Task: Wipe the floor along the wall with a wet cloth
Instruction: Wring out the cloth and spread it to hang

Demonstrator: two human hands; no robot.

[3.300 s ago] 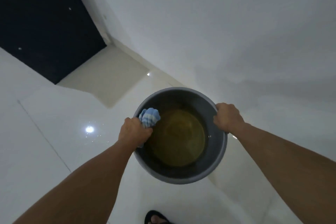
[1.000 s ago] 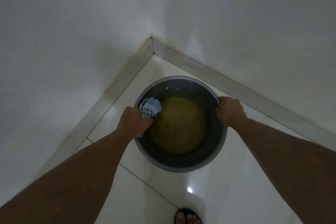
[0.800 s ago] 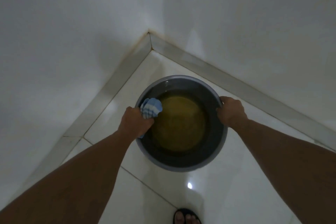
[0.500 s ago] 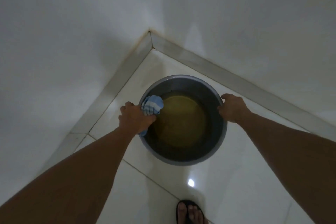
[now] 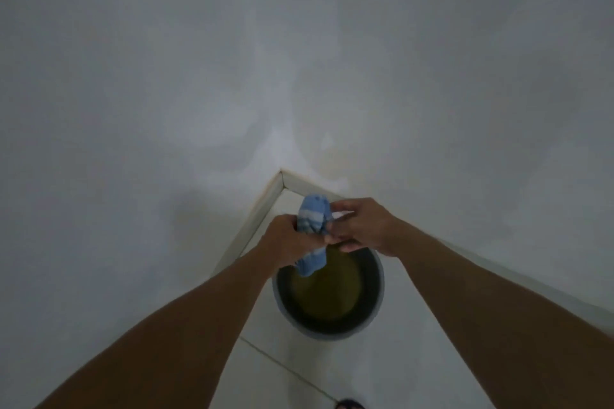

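a dark sandal tip (image 5: pixel 349 404) is seen at the bottom edge on the white tiled floor (image 5: pixel 392 372), and beyond it a grey bucket (image 5: pixel 378 295) of yellowish water is set near the corner. above the bucket, a bunched blue-and-white cloth (image 5: pixel 312 219) is gripped by the curled fingers of the left hand (image 5: pixel 289 242), and its upper part is pinched by the right hand (image 5: pixel 362 226). farther off, the pale skirting (image 5: pixel 262 209) is met by the white walls (image 5: pixel 166 76).

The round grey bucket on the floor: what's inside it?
The round grey bucket holds murky yellowish water. The blue striped cloth and both hands cover its far rim.
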